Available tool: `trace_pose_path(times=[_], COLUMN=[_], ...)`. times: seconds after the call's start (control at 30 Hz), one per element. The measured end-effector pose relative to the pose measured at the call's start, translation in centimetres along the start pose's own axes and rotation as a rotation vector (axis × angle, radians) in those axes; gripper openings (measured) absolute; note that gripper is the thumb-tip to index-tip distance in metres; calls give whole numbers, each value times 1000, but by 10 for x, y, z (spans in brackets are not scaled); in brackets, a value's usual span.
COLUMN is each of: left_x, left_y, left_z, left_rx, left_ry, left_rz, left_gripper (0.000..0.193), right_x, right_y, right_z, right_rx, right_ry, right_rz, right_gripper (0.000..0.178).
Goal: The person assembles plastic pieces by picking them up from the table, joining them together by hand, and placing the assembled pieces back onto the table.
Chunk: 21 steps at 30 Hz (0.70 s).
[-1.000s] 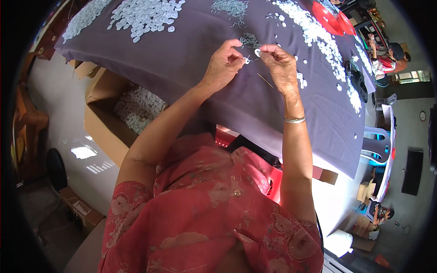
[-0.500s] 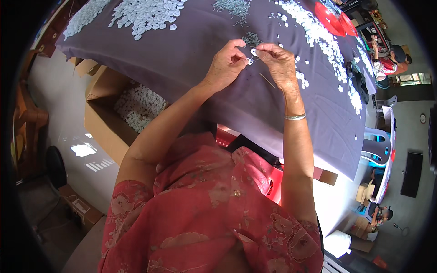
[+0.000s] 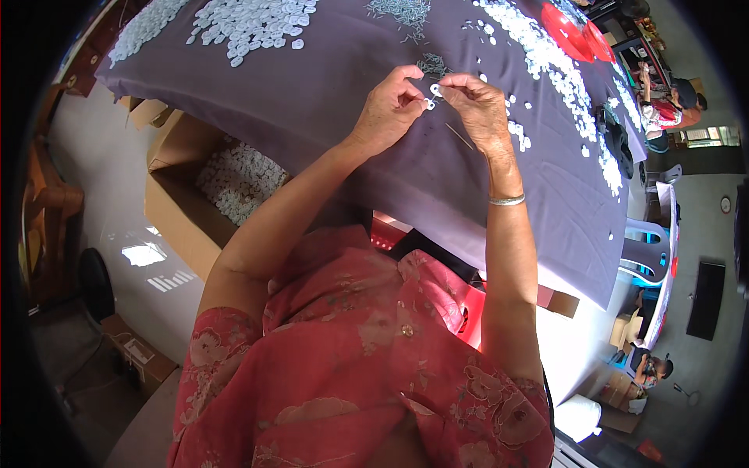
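Where the purple-grey cloth (image 3: 312,109) runs to your far left, a white pile (image 3: 147,31) lies near its edge. Below that edge an open box (image 3: 173,214) holds many white bits (image 3: 240,181). Back on the cloth spreads a second pile (image 3: 253,27) of flat white pieces. Your left hand (image 3: 386,109) is raised, index finger bent and lifted away, a small left piece (image 3: 429,104) nipped at its thumb tip. Beyond it lie loose grey-green pins (image 3: 399,14), with a smaller heap (image 3: 431,65) just past your fingers. Your right hand (image 3: 477,109) pinches the right piece (image 3: 435,90), white and holed, between thumb and forefinger, just above the left one; whether the two touch is too small to tell. Near that wrist, which wears a silver bangle (image 3: 506,201), a thin stick (image 3: 459,136) lies. Further right come a long white scatter (image 3: 546,70), two red dishes (image 3: 563,33) and a black item (image 3: 616,142); past the cloth sits a co-worker (image 3: 663,115).
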State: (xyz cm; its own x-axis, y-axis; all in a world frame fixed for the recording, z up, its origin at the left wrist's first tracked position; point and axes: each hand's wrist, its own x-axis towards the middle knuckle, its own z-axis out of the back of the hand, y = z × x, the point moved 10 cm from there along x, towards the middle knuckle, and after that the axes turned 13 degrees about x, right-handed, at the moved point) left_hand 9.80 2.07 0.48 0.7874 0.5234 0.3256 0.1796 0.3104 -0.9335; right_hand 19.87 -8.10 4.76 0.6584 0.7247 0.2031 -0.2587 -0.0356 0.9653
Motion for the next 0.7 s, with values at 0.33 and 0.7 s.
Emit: trace_pose_path(times=[0.33, 0.7], left_x=[-2, 0], left_y=[-2, 0], left_z=[-1, -2], left_rx=[7, -11], left_ry=[14, 8], left_rz=[6, 9], left_gripper=[40, 35], right_x=[-2, -3], right_y=[-2, 2], right_z=[-2, 8], right_rx=[14, 32], right_ry=[8, -28], right_rz=[-20, 9], right_gripper=[9, 10])
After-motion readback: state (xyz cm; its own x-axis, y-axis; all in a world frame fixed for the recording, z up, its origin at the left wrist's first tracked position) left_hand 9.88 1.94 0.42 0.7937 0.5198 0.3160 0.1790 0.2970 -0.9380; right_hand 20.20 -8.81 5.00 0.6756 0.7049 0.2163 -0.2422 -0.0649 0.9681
